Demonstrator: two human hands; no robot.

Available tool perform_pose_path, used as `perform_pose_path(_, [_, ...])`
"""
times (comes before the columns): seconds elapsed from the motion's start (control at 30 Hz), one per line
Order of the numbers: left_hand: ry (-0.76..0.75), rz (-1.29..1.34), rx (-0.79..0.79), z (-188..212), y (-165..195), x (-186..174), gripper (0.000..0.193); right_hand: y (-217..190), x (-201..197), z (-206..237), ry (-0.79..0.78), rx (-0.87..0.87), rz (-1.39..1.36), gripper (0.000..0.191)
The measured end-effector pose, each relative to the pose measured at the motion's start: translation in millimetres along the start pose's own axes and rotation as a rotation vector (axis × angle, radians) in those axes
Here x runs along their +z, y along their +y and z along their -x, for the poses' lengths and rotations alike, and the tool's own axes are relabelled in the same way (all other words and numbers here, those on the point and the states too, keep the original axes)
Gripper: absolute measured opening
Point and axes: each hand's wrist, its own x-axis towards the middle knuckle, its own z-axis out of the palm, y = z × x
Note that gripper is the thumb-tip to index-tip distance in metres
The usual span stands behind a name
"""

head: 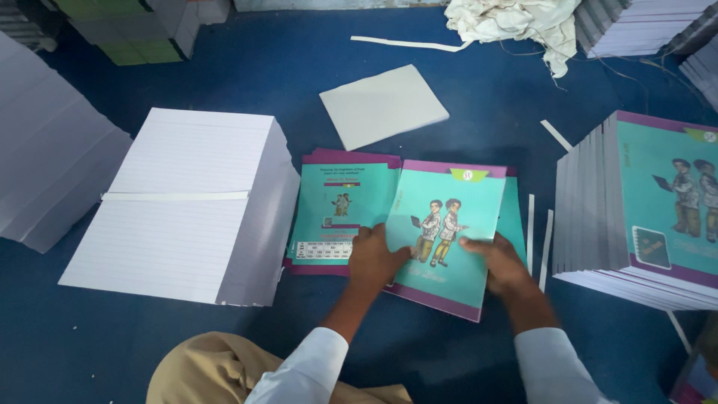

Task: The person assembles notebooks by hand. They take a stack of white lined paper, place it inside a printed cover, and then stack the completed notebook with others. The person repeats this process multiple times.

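Left hand (376, 258): you grip the teal cover's (447, 232) near-left edge.
Right hand (499, 262): grips its near-right edge.
Beside (left): ruled paper stack (187, 202).

Both arms stretched forward, white sleeves at the wrists. Left hand (376, 259) curled, fingers bent in a light grip. Right hand (499, 263) palm down, fingers closed likewise.

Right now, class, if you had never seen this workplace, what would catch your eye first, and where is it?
First, the teal notebook cover with two cartoon figures, held at centre by the left hand and right hand on the blue floor. Next, the tall stack of ruled white paper at left. A pile of finished notebooks stands at right.
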Motion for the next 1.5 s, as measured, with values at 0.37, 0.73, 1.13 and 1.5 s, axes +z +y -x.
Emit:
perform_pose_path(0.37, [-0.507, 1.107, -0.116, -11.1, -5.3, -56.7, 0.069, -44.1, 9.3, 27.4, -0.229, -0.092, -0.042, 0.077])
perform_pose_path(0.73, [-0.329, 1.061, -0.004, -4.5, 19.4, -62.1, 0.053, -72.1, 21.8, 53.5, -0.066, -0.136, 0.195, 0.073])
perform_pose_path(1.13, [-0.013, 0.922, 0.309, -1.7, 27.4, -68.4, 0.039, -87.8, 36.8, 68.7, 0.037, -0.401, 0.453, 0.053])
perform_pose_path(1.5, [0.113, 0.951, 0.378, -9.9, 2.8, -43.3, 0.038, -59.2, 55.2, 59.1, 0.118, -0.510, 0.460, 0.036])
